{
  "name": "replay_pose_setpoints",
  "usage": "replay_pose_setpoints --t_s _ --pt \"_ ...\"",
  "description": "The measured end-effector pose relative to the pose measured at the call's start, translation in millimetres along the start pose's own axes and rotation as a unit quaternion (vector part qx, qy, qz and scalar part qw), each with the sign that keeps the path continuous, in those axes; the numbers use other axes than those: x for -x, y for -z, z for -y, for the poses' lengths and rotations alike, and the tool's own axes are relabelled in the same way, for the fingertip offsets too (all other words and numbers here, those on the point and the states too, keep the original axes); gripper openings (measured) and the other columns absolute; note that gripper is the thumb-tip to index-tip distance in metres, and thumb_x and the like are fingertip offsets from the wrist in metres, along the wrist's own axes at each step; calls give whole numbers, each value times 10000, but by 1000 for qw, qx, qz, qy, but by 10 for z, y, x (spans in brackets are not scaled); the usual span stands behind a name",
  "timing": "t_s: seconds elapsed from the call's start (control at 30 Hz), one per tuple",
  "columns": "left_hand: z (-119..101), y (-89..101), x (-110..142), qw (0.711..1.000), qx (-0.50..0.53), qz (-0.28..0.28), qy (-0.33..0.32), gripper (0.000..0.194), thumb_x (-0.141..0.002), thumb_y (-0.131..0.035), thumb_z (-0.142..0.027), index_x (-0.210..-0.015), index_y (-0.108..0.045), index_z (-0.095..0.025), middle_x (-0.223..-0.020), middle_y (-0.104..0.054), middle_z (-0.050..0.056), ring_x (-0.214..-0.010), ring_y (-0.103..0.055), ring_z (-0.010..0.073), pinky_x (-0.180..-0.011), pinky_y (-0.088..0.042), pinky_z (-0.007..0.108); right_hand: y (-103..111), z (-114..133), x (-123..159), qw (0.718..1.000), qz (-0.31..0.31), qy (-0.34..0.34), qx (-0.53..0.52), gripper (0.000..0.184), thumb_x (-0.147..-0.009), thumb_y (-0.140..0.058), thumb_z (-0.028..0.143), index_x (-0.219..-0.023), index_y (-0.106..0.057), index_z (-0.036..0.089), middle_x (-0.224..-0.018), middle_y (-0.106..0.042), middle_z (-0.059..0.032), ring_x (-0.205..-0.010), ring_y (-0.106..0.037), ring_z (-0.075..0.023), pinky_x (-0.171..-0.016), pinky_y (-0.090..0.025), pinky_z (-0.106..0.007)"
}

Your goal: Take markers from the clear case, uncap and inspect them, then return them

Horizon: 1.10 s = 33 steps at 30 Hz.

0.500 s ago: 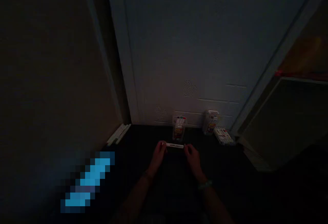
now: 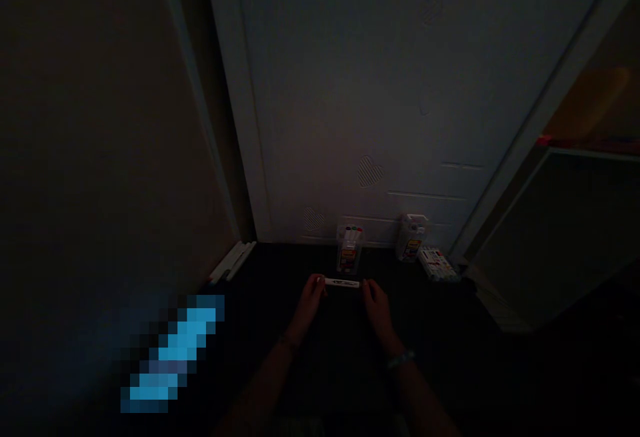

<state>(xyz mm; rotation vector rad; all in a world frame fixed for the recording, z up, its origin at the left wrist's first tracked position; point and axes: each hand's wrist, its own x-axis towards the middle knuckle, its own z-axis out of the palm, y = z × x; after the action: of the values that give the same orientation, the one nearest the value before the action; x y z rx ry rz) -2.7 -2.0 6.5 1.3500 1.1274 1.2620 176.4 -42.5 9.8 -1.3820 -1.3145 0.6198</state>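
The room is very dark. My left hand [image 2: 309, 303] and my right hand [image 2: 377, 307] hold a white marker [image 2: 342, 283] level between them, one hand pinching each end. A light wristband sits on my right wrist. Just beyond the marker a clear tub of markers [image 2: 349, 248] stands on the dark floor against a white door.
A second clear tub [image 2: 412, 237] and a flat pack of markers [image 2: 437, 263] lie to the right by the door [image 2: 370, 90]. Several white sticks [image 2: 233, 261] lie at the left wall's base. A dark panel [image 2: 560, 237] leans at the right. A blurred blue patch [image 2: 173, 353] shows lower left.
Both hands and the marker have barely moved; the view has shifted slightly.
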Motion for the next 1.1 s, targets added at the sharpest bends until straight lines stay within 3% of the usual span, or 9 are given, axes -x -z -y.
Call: replay_pose_setpoints --t_s 1.1 --pt "44 1 -19 1000 -13 -5 -15 372 -806 -437 -550 -860 -542 -197 -632 -487 -31 -604 -469 125 -592 -369 230 0 39 17 1000 17 6 15 339 -882 -368 443 -725 -524 187 -634 -512 26 -591 -469 -112 -535 -325 -208"
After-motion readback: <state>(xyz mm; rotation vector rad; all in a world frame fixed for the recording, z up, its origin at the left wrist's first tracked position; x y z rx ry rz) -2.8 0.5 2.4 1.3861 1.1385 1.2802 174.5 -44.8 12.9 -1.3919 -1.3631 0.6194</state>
